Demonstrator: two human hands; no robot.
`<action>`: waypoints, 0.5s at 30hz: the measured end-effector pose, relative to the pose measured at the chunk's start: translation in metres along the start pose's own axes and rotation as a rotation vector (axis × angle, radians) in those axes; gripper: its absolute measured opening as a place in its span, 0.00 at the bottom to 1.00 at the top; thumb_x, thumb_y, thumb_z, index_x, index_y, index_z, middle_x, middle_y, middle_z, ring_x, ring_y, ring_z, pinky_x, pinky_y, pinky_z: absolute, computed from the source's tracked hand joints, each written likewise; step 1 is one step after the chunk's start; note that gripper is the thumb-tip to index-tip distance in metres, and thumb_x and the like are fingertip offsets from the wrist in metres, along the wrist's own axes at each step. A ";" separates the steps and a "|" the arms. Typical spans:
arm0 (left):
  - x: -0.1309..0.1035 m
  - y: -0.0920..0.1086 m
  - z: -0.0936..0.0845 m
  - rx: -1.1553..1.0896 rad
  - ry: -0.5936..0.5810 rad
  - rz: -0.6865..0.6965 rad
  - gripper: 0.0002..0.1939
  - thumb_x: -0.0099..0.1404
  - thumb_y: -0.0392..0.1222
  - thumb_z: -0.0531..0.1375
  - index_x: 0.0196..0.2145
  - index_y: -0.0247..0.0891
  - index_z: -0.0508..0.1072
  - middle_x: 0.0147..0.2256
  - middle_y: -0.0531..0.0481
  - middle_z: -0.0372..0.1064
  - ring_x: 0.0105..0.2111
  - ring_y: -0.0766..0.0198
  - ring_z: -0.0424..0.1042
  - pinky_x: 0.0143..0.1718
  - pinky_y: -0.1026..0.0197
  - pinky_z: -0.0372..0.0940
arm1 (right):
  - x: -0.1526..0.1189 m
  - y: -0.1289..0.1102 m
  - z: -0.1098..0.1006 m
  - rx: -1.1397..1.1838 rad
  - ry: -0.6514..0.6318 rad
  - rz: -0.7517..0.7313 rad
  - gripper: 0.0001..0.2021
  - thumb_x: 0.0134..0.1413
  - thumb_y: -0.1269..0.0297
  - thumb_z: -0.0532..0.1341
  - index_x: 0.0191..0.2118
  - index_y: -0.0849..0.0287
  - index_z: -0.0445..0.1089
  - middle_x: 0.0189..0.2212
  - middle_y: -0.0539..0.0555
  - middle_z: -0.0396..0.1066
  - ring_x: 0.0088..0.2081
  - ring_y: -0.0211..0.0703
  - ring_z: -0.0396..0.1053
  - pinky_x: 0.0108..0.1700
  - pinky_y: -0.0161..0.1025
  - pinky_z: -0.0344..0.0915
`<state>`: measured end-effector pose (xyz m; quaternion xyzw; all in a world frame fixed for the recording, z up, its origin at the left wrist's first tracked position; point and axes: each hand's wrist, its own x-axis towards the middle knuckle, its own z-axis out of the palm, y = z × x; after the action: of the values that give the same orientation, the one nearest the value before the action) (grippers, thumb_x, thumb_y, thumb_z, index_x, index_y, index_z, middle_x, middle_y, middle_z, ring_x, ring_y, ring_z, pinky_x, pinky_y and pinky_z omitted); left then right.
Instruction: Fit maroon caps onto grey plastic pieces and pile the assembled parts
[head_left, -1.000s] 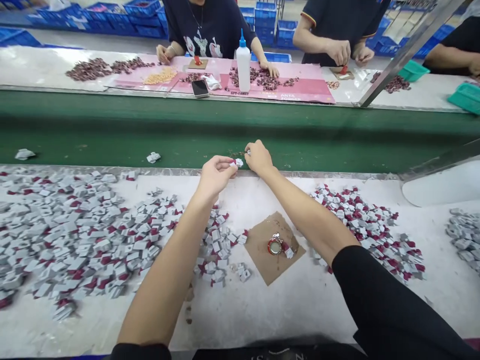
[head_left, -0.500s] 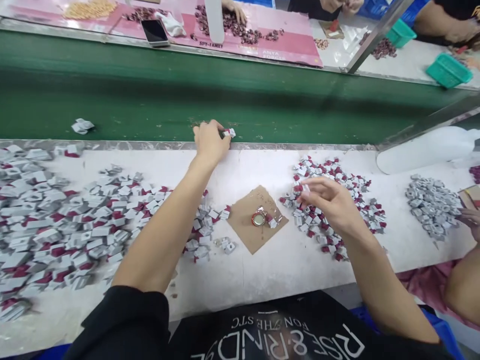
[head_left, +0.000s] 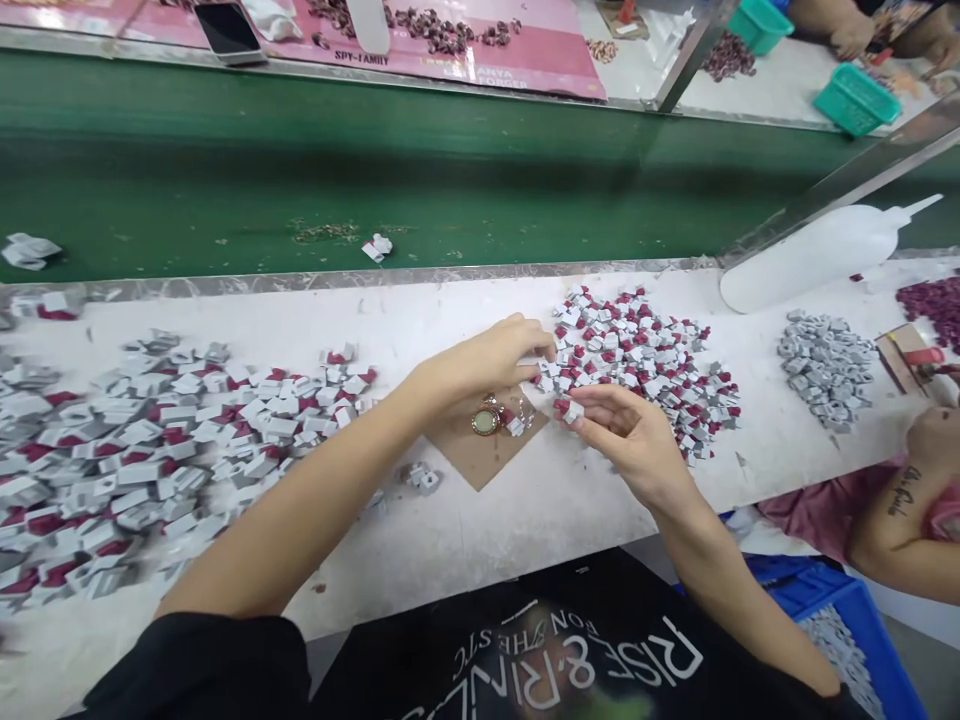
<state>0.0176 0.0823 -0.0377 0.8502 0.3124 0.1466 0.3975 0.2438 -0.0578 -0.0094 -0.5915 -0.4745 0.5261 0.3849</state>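
My right hand pinches a small grey-and-maroon plastic piece between thumb and fingertips. My left hand reaches to the near left edge of a pile of similar grey-and-maroon pieces. Its thumb and fingers are bent but apart, and no piece shows in its grasp. Below it lies a brown square board, partly covered by the hand and forearm. On the board sit a small round dish with a gold-red rim and a loose piece.
A larger heap of grey-and-maroon pieces spreads at left. A few pieces lie beside the board. A white squeeze bottle lies behind a grey pile at right. Another piece rests on the green belt. A co-worker's arm is at right.
My left hand has come back from the green belt to the right-hand pile, leaving a piece on the belt. My right hand has shifted toward the board with its piece. The view has swung right.
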 end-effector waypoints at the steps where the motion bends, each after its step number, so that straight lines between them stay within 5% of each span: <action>1: 0.000 -0.001 -0.001 -0.005 0.005 -0.002 0.06 0.71 0.36 0.65 0.43 0.44 0.81 0.47 0.44 0.81 0.52 0.47 0.78 0.55 0.49 0.71 | -0.001 0.002 0.001 0.001 0.005 0.004 0.16 0.59 0.51 0.81 0.48 0.52 0.87 0.41 0.57 0.89 0.44 0.53 0.88 0.45 0.47 0.86; 6: -0.014 -0.007 -0.010 -0.148 0.202 -0.158 0.03 0.71 0.41 0.67 0.42 0.42 0.78 0.41 0.45 0.81 0.39 0.53 0.77 0.45 0.54 0.70 | -0.004 0.005 0.010 0.020 -0.037 -0.014 0.14 0.61 0.52 0.80 0.48 0.51 0.88 0.42 0.56 0.89 0.45 0.52 0.88 0.49 0.49 0.87; 10: -0.038 -0.020 -0.018 -0.071 0.422 -0.361 0.08 0.71 0.36 0.65 0.48 0.39 0.79 0.46 0.43 0.80 0.40 0.54 0.78 0.48 0.53 0.73 | -0.004 0.006 0.025 0.004 -0.069 -0.078 0.08 0.62 0.57 0.79 0.45 0.49 0.88 0.43 0.54 0.89 0.44 0.50 0.87 0.52 0.51 0.87; 15: -0.066 -0.028 -0.020 0.164 0.452 -0.474 0.10 0.68 0.30 0.62 0.44 0.39 0.78 0.48 0.39 0.77 0.42 0.50 0.78 0.53 0.47 0.74 | -0.005 0.004 0.049 -0.008 -0.095 -0.157 0.04 0.64 0.60 0.75 0.44 0.49 0.88 0.44 0.54 0.86 0.46 0.50 0.86 0.54 0.52 0.87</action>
<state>-0.0544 0.0649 -0.0459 0.7291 0.5925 0.2090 0.2714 0.1963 -0.0655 -0.0198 -0.5282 -0.5395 0.5199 0.3996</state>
